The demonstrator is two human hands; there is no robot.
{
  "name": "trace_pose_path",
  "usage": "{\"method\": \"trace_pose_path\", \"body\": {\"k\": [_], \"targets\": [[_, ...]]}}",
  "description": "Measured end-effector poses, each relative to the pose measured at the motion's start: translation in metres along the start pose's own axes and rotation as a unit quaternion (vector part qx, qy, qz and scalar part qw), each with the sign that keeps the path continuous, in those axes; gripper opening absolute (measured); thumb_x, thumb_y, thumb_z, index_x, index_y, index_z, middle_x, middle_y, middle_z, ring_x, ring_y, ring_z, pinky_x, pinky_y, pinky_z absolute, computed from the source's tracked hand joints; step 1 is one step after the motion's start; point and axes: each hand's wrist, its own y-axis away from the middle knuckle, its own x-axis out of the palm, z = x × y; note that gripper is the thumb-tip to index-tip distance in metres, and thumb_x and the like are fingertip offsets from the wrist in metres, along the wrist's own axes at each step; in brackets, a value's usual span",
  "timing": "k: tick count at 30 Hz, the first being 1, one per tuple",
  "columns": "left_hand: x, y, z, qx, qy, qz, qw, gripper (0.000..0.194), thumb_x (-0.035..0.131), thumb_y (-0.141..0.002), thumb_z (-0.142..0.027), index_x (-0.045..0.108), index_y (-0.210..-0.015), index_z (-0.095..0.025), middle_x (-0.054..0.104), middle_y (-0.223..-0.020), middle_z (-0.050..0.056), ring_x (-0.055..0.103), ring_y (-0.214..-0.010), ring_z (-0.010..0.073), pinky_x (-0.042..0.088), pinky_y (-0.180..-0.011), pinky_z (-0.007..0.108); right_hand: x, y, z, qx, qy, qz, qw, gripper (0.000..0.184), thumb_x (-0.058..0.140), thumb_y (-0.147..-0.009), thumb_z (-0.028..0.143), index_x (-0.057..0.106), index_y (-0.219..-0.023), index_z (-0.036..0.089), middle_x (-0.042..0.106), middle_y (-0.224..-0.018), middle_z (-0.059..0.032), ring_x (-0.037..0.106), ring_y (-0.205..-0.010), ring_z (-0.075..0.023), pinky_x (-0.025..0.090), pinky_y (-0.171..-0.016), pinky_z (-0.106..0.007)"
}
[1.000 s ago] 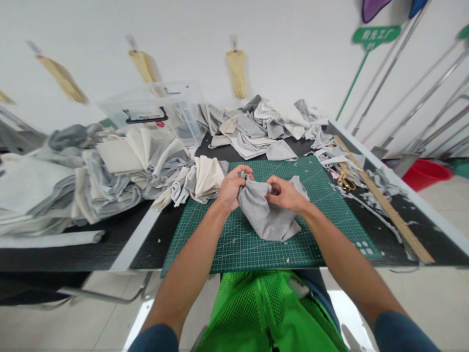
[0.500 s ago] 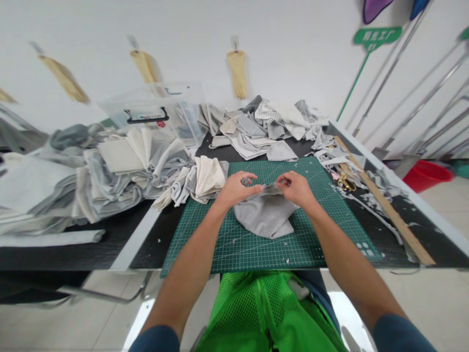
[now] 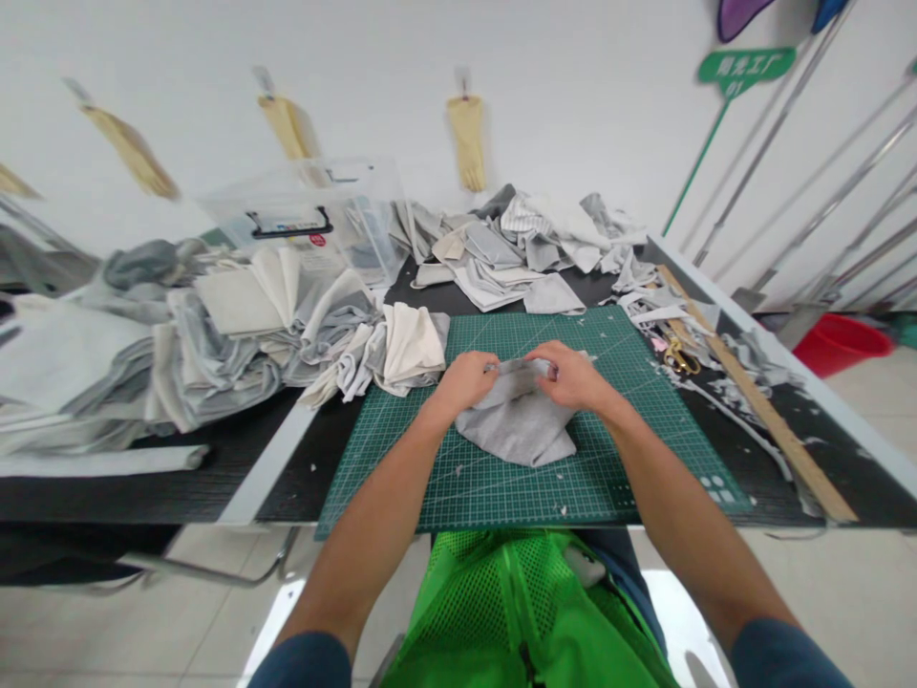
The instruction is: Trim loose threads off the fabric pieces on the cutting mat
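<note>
A piece of grey fabric [image 3: 520, 430] lies bunched on the green cutting mat [image 3: 430, 497], its upper edge lifted and stretched between my two hands. My left hand [image 3: 467, 380] is closed on the left end of that edge. Fingers curled, my right hand [image 3: 569, 375] grips the edge's right end. Between the hands the edge shows a darker strip that looks like the inner side of a fold. The fingertips of both hands are partly hidden by the cloth.
Folded cream and grey cloths [image 3: 412, 349] are heaped left of the mat, before a clear plastic box [image 3: 308, 229]. More fabric pieces [image 3: 501, 253] pile up behind. At right lie gold-handled scissors [image 3: 679, 358], a wooden ruler [image 3: 766, 401] and scraps.
The grey fabric's gathered edge has been spread out between my hands. My left hand has shifted its hold along the edge, and the cloth's lower part has settled flatter on the mat.
</note>
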Motion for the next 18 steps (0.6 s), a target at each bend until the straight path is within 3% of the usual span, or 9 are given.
{"method": "trace_pose_path", "body": {"k": [3,6,8,10,13,16,18], "targets": [[-0.002,-0.001,-0.004,0.022,0.065,-0.007,0.998,0.032,0.052,-0.091,-0.021,0.078,-0.110,-0.023,0.079,-0.105,0.004,0.072,-0.097,0.0205,0.054,-0.094,0.031,0.006,0.004,-0.007,-0.032,0.016,0.037,0.999,0.077,0.071,-0.074,0.014,0.050,-0.147,0.021,0.051,-0.139,-0.0141,0.054,-0.126,-0.0274,0.051,-0.103,-0.041],[-0.003,0.000,-0.010,0.055,0.103,0.010,0.993,0.038,0.051,-0.088,-0.014,0.078,-0.113,-0.024,0.079,-0.112,0.002,0.071,-0.102,0.0176,0.053,-0.098,0.029,0.012,0.005,-0.015,-0.021,0.042,0.032,0.998,0.090,0.071,-0.071,0.011,0.041,-0.155,0.023,0.044,-0.144,-0.0135,0.051,-0.131,-0.0276,0.044,-0.113,-0.044],[-0.003,0.002,-0.013,0.075,0.106,0.022,0.991,0.039,0.051,-0.085,-0.011,0.079,-0.108,-0.025,0.079,-0.110,0.001,0.071,-0.102,0.0174,0.052,-0.098,0.029,0.013,0.003,-0.020,-0.011,0.058,0.019,0.998,0.078,0.067,-0.070,0.006,0.053,-0.146,0.021,0.046,-0.140,-0.0137,0.055,-0.125,-0.0264,0.046,-0.111,-0.042],[-0.004,0.003,-0.016,0.089,0.098,0.028,0.991,0.036,0.053,-0.083,-0.013,0.080,-0.103,-0.026,0.078,-0.106,0.001,0.071,-0.099,0.0180,0.053,-0.096,0.030,0.011,0.001,-0.023,-0.006,0.072,0.012,0.997,0.054,0.064,-0.071,0.004,0.067,-0.123,0.017,0.053,-0.130,-0.0139,0.059,-0.118,-0.0254,0.048,-0.107,-0.040],[-0.005,0.005,-0.017,0.094,0.076,0.022,0.992,0.025,0.065,-0.083,-0.029,0.078,-0.103,-0.025,0.077,-0.104,0.004,0.070,-0.098,0.0217,0.054,-0.093,0.033,0.007,-0.003,-0.023,0.011,0.095,0.011,0.995,0.023,0.064,-0.076,0.009,0.071,-0.097,0.016,0.063,-0.110,-0.0120,0.062,-0.104,-0.0240,0.051,-0.097,-0.037],[-0.002,0.006,-0.016,0.080,0.034,0.024,0.996,0.045,0.077,-0.075,-0.049,0.075,-0.113,-0.024,0.075,-0.111,0.008,0.069,-0.104,0.0273,0.053,-0.095,0.037,0.004,-0.004,-0.022,0.046,0.118,0.020,0.992,0.012,0.067,-0.081,0.018,0.070,-0.092,0.018,0.069,-0.096,-0.0090,0.063,-0.092,-0.0224,0.050,-0.088,-0.034],[0.001,0.006,-0.014,0.069,0.009,0.033,0.997,0.048,0.078,-0.074,-0.049,0.075,-0.116,-0.026,0.075,-0.114,0.008,0.069,-0.107,0.0285,0.053,-0.096,0.037,0.005,-0.003,-0.022,0.060,0.126,0.036,0.990,0.016,0.070,-0.081,0.021,0.071,-0.096,0.018,0.071,-0.095,-0.0085,0.065,-0.089,-0.0224,0.050,-0.085,-0.034]]}}
